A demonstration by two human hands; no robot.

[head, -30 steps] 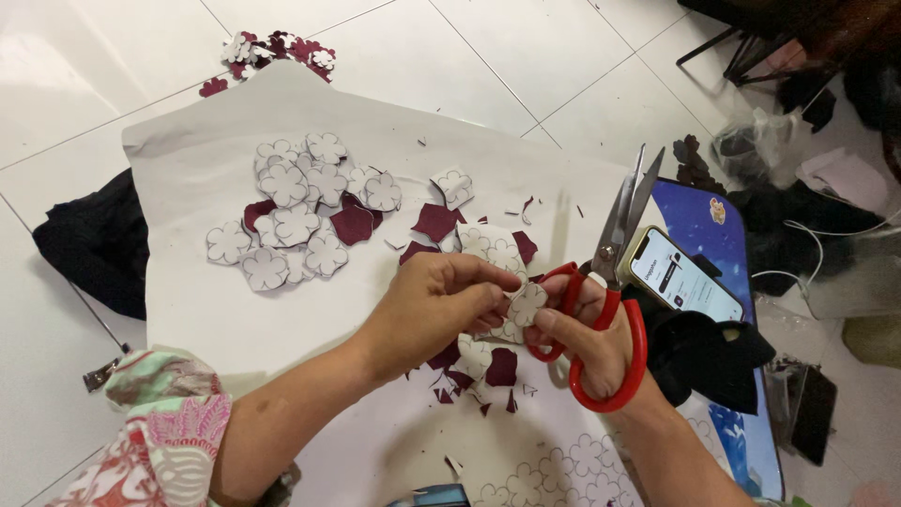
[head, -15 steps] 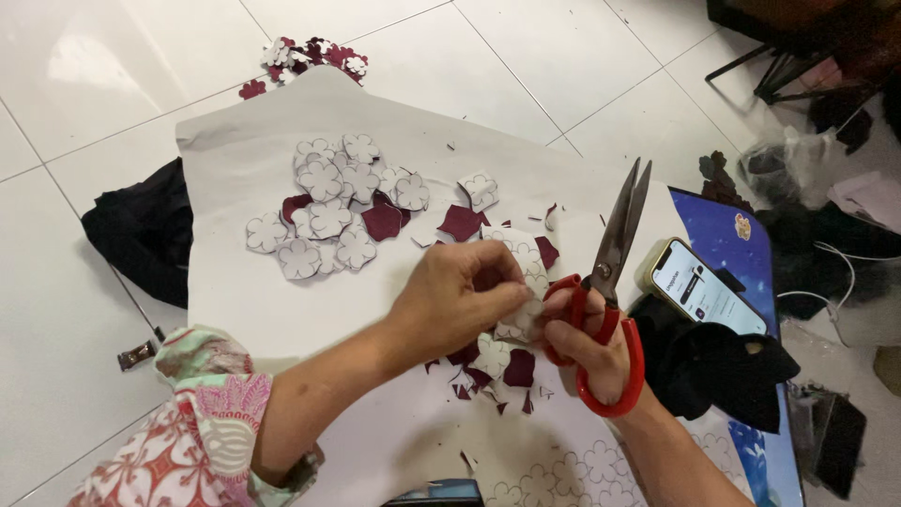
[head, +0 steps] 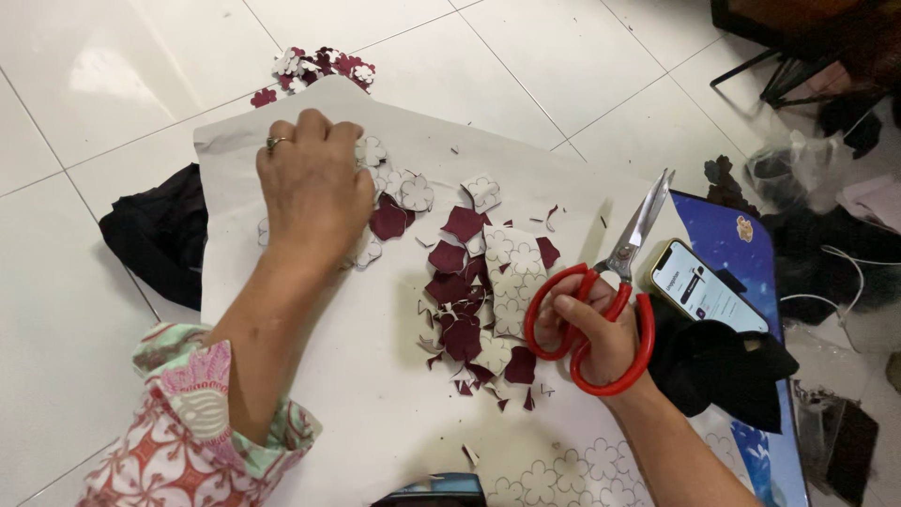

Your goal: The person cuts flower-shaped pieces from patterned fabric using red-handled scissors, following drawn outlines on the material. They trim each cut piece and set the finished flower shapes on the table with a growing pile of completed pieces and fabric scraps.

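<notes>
My right hand (head: 593,330) grips red-handled scissors (head: 610,286), blades closed and pointing up and away, above the white paper sheet (head: 375,413). My left hand (head: 314,188), a ring on one finger, lies palm down over a pile of cut-out flower shapes (head: 399,192), white and maroon; whether it grasps one is hidden. Between the hands lies a heap of maroon scraps (head: 460,291) and a white strip printed with flower outlines (head: 510,282).
A smartphone (head: 706,289) rests on a blue board (head: 751,253) right of the scissors, beside black cloth (head: 718,366). More black cloth (head: 155,235) lies left of the sheet. Further cut flowers (head: 319,68) sit on the white floor tiles beyond the sheet. Clutter and cables fill the far right.
My left hand left the piece beside the scissors and reached up-left onto the pile of cut flowers. The right hand kept the scissors, now held apart from the paper.
</notes>
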